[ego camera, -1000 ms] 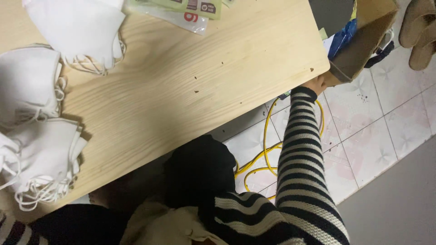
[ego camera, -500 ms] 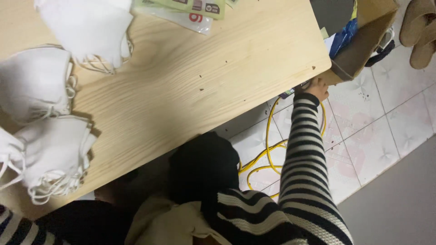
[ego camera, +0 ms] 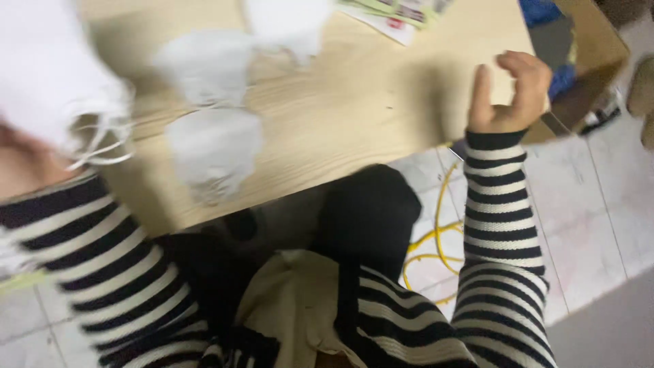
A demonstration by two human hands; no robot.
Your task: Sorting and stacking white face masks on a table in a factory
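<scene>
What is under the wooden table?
Under the wooden table a yellow cable coils on the tiled floor, beside the person's dark-clothed knee. The tabletop hides whatever lies farther back.

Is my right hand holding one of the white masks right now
No, the right hand is raised, half curled and empty near the table edge, apart from the white masks.

I am looking down on a light wooden table [ego camera: 354,116] whose grain is running across the view, with the floor [ego camera: 593,225] of pale square tiles showing beyond its edge. A yellow cable [ego camera: 436,238] is lying coiled on those tiles below the table, and a brown cardboard box [ego camera: 599,48] is sitting past the far corner, blurred
</scene>
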